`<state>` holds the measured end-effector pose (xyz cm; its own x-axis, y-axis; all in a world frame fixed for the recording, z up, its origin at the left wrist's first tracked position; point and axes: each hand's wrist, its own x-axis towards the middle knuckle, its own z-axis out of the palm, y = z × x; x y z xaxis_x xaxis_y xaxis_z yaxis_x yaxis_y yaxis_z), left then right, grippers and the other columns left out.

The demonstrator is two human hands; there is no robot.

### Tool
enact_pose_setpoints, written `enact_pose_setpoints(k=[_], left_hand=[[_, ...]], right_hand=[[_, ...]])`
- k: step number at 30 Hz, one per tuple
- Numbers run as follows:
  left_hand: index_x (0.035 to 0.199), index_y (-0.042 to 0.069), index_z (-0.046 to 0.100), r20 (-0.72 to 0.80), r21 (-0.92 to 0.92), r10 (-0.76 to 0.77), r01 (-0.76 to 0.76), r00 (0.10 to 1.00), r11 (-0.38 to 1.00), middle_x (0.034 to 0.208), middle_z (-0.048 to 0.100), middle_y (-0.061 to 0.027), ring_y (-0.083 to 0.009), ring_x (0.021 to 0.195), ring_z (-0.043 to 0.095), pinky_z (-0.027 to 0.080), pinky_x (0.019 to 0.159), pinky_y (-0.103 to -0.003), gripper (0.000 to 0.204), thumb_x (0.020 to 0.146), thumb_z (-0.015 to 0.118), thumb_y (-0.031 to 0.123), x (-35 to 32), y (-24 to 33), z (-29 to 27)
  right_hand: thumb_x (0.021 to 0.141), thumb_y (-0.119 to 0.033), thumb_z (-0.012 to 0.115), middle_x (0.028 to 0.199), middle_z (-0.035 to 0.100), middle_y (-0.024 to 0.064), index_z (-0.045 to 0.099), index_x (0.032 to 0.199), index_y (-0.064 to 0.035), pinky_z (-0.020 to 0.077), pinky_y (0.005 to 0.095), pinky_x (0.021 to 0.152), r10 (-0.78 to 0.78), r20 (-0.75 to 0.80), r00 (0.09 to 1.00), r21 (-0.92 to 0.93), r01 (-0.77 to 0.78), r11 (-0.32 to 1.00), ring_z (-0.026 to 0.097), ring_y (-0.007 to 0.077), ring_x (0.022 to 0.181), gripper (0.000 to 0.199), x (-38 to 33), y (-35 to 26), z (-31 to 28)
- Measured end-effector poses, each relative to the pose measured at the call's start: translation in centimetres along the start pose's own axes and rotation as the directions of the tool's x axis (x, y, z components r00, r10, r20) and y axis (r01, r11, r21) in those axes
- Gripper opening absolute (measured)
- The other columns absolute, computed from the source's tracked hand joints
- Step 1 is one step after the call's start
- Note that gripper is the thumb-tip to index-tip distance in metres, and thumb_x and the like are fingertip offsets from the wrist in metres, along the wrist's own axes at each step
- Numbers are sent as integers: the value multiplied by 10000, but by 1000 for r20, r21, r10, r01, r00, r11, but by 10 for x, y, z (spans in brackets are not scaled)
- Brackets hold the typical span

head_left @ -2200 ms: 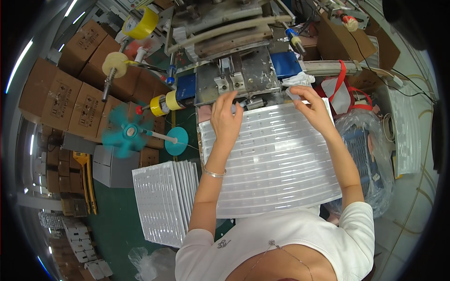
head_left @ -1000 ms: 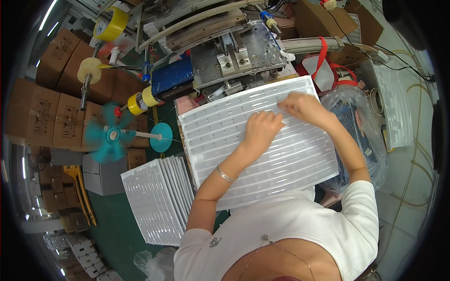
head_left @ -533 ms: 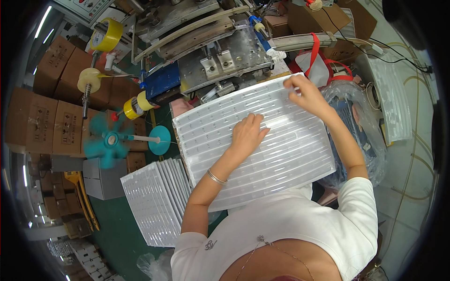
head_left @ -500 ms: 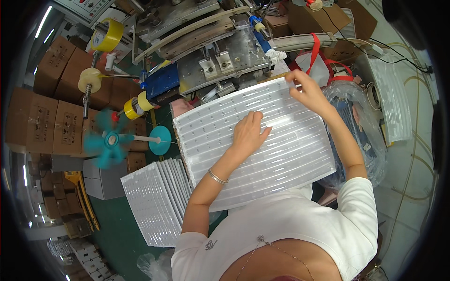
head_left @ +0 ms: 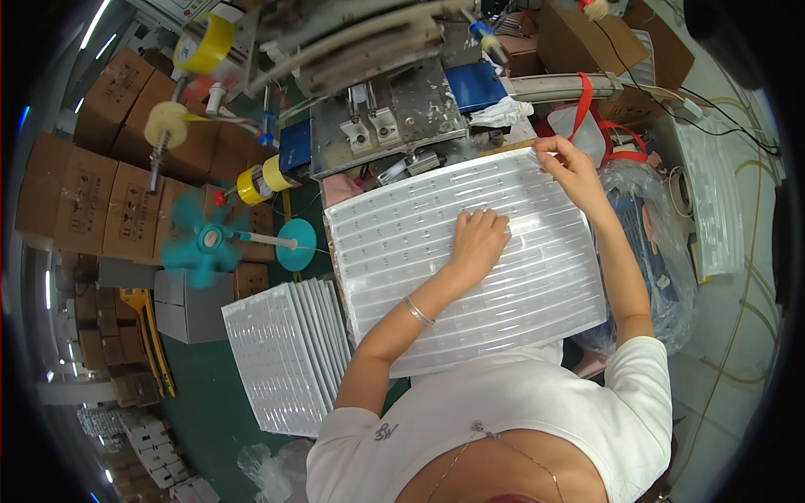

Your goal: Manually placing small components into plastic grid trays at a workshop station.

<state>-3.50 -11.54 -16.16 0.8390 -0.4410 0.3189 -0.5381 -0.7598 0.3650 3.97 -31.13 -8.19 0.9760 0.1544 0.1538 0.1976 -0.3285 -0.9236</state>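
Left hand lies unclenched on the ribbed tray; right hand bends at its corner, grip closure unclear.

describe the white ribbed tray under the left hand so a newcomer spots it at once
Find the metal machine at the top centre. Just below it, above the white shirt, lies a wide, white ribbed tray. Unlike the similar trays bunched to its left, this one has the left hand on it and the right hand at its upper right corner.

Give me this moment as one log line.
left hand: on white tray | right hand: at tray's far right corner, grip unclear | tray stack: left
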Motion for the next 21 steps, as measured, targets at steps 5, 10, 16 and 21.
enact_pose_setpoints(k=[5, 10, 16, 21], left_hand=[[1060, 99, 610, -218, -75, -80, 65, 973, 995, 981, 572, -68, -247, 940, 522, 345, 852, -399, 303, 779, 671, 197, 10, -17, -39], [1099, 158, 621, -694, 160, -85, 268, 715, 950, 991, 592, -75, -258, 983, 499, 336, 844, -401, 288, 830, 622, 261, 77, -59, -106], [1038, 130, 638, -538, 396, 71, 178, 840, 901, 893, 545, -59, -244, 898, 487, 330, 824, -396, 287, 776, 675, 240, 131, -93, -118], [1038, 139, 624, -621, 304, 61, 167, 782, 938, 872, 534, -29, -220, 852, 494, 334, 820, -393, 331, 721, 717, 138, 96, -84, -114]], right_hand=[[849, -142, 589, 1037, 622, 42, 615, 1068, -32, 473, 247, 700, -51, -23, 998, -4, 51, 999, 566, 105, 828, 247, 3, 4, -1], [838, -60, 570, 1192, 548, 33, 588, 1181, -50, 454, 201, 742, -236, 8, 972, -52, 236, 970, 516, 106, 950, 343, 24, -26, 21], [825, -114, 639, 959, 672, 117, 618, 1081, -36, 541, 314, 680, -474, -149, 868, -196, 444, 875, 668, 244, 749, 269, 82, -43, 71], [808, -114, 670, 933, 672, 108, 634, 1014, -40, 524, 310, 611, -617, -140, 775, -432, 512, 742, 663, 241, 724, 222, 99, -71, 95]])
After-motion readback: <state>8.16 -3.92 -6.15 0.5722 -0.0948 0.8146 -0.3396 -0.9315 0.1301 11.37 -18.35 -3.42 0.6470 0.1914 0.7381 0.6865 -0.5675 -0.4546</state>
